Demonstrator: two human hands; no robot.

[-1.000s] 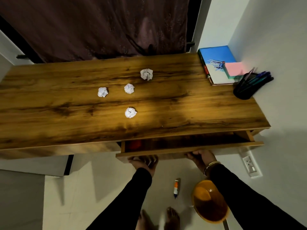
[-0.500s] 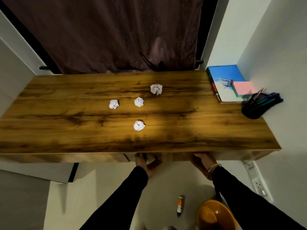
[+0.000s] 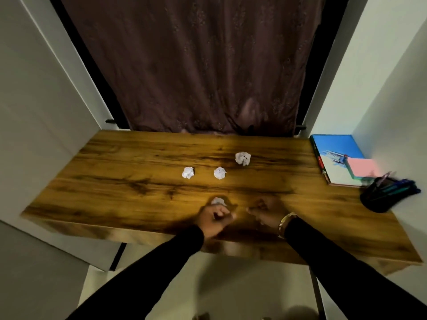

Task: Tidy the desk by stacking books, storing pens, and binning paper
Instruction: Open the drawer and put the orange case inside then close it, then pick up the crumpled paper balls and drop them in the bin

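Observation:
Several crumpled white paper balls lie on the wooden desk [image 3: 115, 181]: one at the back [image 3: 243, 158], one in the middle [image 3: 220, 173], one to the left [image 3: 188, 172] and a near ball [image 3: 218, 201]. My left hand [image 3: 215, 219] hovers over the desk's front edge, its curled fingers right at the near ball; blur hides whether they touch it. My right hand [image 3: 265, 211] is beside it, loosely curled and holding nothing. A blue book stack [image 3: 335, 146] with a pink pad [image 3: 361, 166] on top sits at the far right. A black pen holder [image 3: 379, 199] full of pens stands in front of it.
A dark curtain [image 3: 196, 65] hangs behind the desk. White walls close in on the left and on the right [image 3: 392, 100] next to the books. The drawer under the desk front is shut and the floor shows below.
The drawer under the desk was pushed shut. Both hands rose from below the front edge onto the desktop, the left reaching the near paper ball. The view tilted up, so the floor items left the frame.

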